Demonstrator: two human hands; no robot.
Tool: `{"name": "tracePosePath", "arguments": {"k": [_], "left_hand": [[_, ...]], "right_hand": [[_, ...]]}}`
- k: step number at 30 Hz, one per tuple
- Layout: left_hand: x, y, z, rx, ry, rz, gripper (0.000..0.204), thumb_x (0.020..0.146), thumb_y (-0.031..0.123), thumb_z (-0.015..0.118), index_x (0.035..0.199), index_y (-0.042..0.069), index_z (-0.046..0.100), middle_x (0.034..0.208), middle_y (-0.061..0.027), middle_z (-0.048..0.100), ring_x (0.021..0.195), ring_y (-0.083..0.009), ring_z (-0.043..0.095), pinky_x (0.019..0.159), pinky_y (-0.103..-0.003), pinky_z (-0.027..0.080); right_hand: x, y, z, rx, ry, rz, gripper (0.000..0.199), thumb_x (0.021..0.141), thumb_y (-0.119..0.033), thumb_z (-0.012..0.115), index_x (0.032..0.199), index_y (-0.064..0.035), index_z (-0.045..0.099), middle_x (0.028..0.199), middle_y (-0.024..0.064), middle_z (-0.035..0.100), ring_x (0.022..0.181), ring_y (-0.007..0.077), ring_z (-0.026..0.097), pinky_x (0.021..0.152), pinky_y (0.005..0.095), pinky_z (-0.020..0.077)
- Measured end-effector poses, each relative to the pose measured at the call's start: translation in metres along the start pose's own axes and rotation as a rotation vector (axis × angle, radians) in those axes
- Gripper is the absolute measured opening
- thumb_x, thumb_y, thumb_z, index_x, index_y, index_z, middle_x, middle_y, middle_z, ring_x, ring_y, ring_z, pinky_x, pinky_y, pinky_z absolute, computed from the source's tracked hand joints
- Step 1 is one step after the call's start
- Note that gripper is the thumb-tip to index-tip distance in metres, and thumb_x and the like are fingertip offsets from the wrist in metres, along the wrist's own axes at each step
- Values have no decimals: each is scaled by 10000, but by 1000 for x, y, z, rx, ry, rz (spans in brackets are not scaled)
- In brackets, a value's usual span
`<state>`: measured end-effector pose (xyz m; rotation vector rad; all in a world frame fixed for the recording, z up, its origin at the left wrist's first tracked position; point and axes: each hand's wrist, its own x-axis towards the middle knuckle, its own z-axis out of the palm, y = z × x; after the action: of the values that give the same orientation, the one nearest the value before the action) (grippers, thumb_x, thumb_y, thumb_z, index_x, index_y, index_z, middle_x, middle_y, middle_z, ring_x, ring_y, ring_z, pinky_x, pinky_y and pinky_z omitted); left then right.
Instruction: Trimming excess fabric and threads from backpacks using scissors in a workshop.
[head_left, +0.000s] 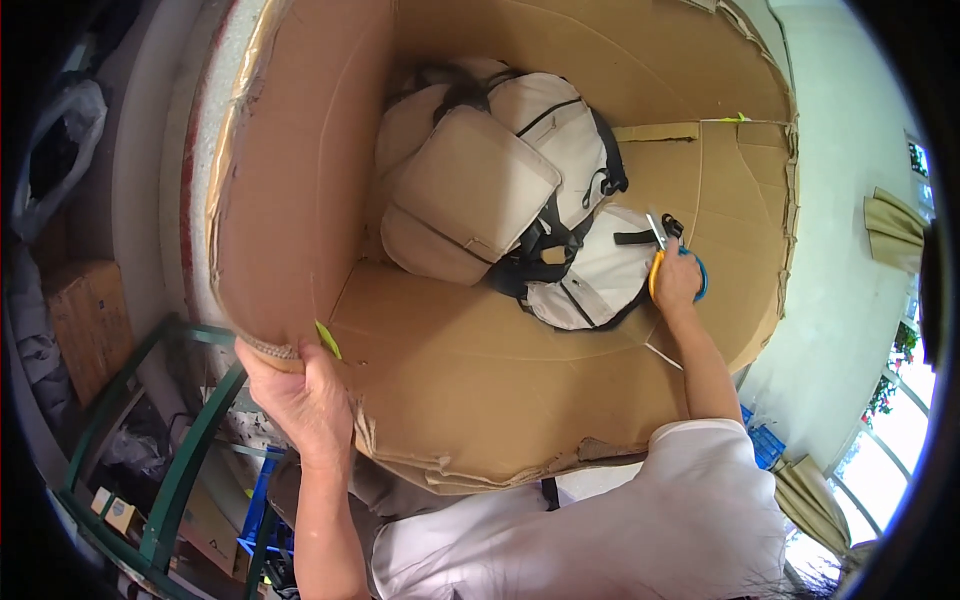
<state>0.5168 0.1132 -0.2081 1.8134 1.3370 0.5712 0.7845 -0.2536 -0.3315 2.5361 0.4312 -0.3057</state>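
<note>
A large open cardboard box [480, 390] stands in front of me, with several beige backpacks [470, 180] with black straps and zips heaped inside. My left hand [305, 390] is closed round the box's near left corner, gripping its rim. Inside the box, my right hand [677, 275] holds a pair of scissors [657, 232] with yellow and blue handles. Their blades point away from me, beside a black strap and buckle on the nearest beige bag [595, 290]. Whether the blades touch the strap I cannot tell.
A green metal frame [185, 450] stands at the left, near a brown carton [88, 325]. At the right are a pale wall [840, 230], tan curtains [815, 500] and a blue crate [765, 445]. Yellow-green tape bits [328, 340] stick to the box.
</note>
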Motion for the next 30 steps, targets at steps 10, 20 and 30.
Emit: {"name": "tracePosePath", "arguments": {"k": [10, 20, 30], "left_hand": [[0, -9, -6, 22, -71, 37, 337, 745, 10, 502, 1073, -21, 431, 809, -209, 592, 784, -350, 588, 718, -375, 440], [-60, 9, -48, 276, 10, 435, 554, 787, 131, 555, 1236, -70, 299, 1200, -277, 398, 1108, -396, 406, 928, -413, 337], [-139, 53, -62, -63, -189, 565, 931, 602, 278, 764, 1279, -86, 239, 1262, -253, 357, 1193, -344, 351, 991, -372, 281]], "right_hand": [[17, -40, 22, 714, 176, 364, 335, 760, -103, 556, 1077, -93, 448, 884, 208, 602, 863, 388, 566, 744, 442, 438], [-77, -15, -236, 1705, 406, -398, 457, 648, 77, 571, 1078, -39, 470, 760, 2, 493, 627, 44, 456, 554, 184, 391], [-216, 8, -427, 2231, 780, -869, 421, 699, 6, 652, 1067, -67, 461, 731, 32, 512, 550, 94, 488, 492, 217, 428]]}}
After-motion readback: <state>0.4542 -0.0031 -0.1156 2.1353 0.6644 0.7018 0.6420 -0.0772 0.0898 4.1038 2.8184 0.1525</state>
